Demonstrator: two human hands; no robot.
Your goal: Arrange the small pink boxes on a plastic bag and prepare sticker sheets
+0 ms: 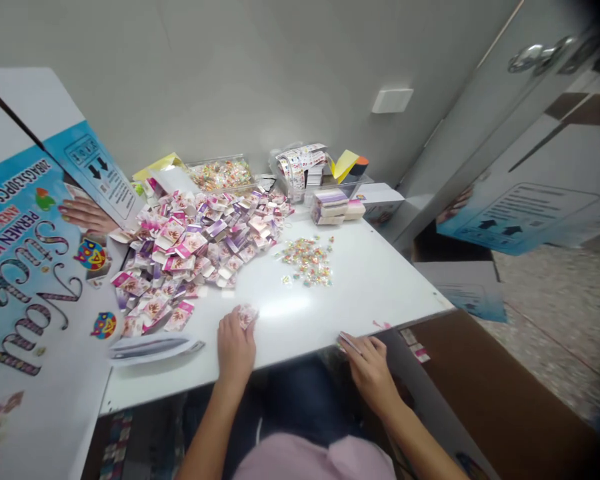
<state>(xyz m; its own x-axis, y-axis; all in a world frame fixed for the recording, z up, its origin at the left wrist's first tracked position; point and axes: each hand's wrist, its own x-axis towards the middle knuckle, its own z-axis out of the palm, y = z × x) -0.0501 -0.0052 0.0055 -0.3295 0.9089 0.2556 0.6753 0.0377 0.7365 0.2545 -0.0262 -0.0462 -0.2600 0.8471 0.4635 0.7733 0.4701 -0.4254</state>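
Note:
My left hand (237, 348) rests at the table's front edge, its fingers closed on a small printed box (247, 316) with a pink and white pattern. Past the front edge, on the right, my right hand (371, 373) pinches a thin flat piece (349, 343), seen nearly edge-on; its kind does not show. A large heap of small pink and purple boxes (195, 243) covers the left of the table. Between the hands and the wall lies a loose pile of small clear packets (307, 261) with colourful bits inside.
A big printed carton (35, 267) stands at the left. Along the wall sit a clear tray (220, 172) of colourful packets, a bin with a sticker strip (300, 167) and stacked flat boxes (330, 207). A brown carton (500, 393) stands at the right, below the white table (380, 287).

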